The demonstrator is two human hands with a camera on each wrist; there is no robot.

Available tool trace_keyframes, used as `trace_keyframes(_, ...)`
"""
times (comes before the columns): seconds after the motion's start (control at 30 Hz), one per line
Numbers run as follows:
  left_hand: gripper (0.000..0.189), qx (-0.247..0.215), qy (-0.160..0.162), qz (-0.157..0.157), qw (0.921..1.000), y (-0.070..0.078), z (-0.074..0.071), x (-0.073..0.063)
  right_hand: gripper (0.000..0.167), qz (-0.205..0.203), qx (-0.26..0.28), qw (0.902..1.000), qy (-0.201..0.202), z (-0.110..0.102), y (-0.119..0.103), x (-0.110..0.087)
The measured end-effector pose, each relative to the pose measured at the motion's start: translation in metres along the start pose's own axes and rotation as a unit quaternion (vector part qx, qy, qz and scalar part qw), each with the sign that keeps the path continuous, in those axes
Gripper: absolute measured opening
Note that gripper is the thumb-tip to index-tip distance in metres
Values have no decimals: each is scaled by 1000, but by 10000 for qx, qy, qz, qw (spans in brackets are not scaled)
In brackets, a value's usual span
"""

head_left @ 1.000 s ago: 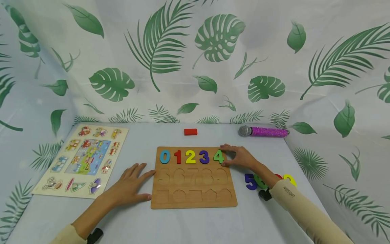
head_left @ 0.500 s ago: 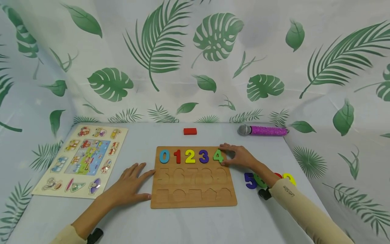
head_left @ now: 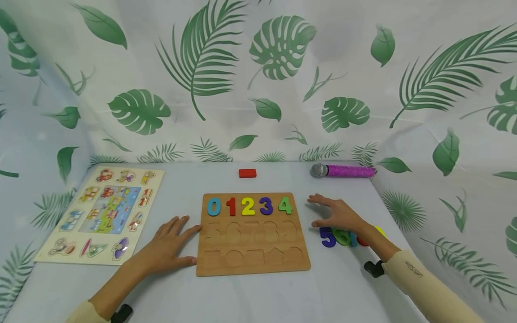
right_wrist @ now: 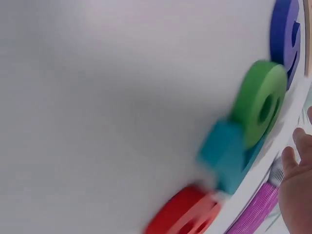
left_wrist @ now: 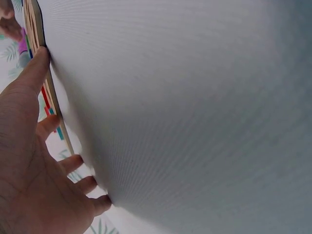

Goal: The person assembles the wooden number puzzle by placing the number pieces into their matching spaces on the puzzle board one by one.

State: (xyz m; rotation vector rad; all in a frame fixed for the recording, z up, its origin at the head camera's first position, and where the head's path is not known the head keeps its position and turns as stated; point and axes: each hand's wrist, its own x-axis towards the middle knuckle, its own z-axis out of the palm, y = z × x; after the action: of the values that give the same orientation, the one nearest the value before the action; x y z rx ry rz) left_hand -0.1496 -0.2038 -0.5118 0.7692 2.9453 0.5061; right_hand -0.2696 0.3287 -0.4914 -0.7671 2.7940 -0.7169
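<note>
A wooden number board (head_left: 242,245) lies in the middle of the table, with blue 0, red 1, yellow 2, purple 3 and green 4 (head_left: 285,205) in its top row. The two lower rows show bare recesses. My left hand (head_left: 166,246) rests at the board's left edge, thumb and index fingertip against it, fingers spread. To the right of the board my right hand (head_left: 339,215) hovers with nothing in its fingers. Below it lie a purple 5 (head_left: 327,237), a green 6 (right_wrist: 261,102), a teal piece (right_wrist: 224,151) and a red piece (right_wrist: 187,214). A yellow piece (head_left: 379,230) is mostly hidden by the forearm.
A picture puzzle board (head_left: 44,255) lies at the left. Toward the back are a red block (head_left: 247,173) and a pink glittery microphone (head_left: 343,171). Behind the table hangs a leaf-print cloth (head_left: 226,134).
My right hand has left the green 4 and moved right, toward the loose numbers. The 4 stays in the top row. My left hand keeps its place at the board's edge.
</note>
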Motion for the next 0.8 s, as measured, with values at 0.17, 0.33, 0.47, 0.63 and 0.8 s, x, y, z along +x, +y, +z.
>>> trace_keyframes(0.17, 87, -16, 23, 22, 10000, 0, -1, 0, 81, 49, -18, 10000, 80, -5, 14, -38)
trace_keyframes(0.33, 86, -17, 14, 6, 10000, 0, -2, -1, 81, 72, 87, 9999, 109, -3, 20, -63)
trace_keyframes(0.47, 86, 13, 8, -33, 10000, -1, -2, -1, 82, 191, 104, 9998, 36, 2, 21, -71)
trace_keyframes(0.63, 86, 31, 70, -5, 10000, -1, 0, -1, 79, 267, -53, 9996, -8, 7, 18, -74)
trace_keyframes(0.8, 87, -13, 47, -4, 10000, -1, 0, -1, 76, 278, -186, 9994, 47, 9, 18, -76)
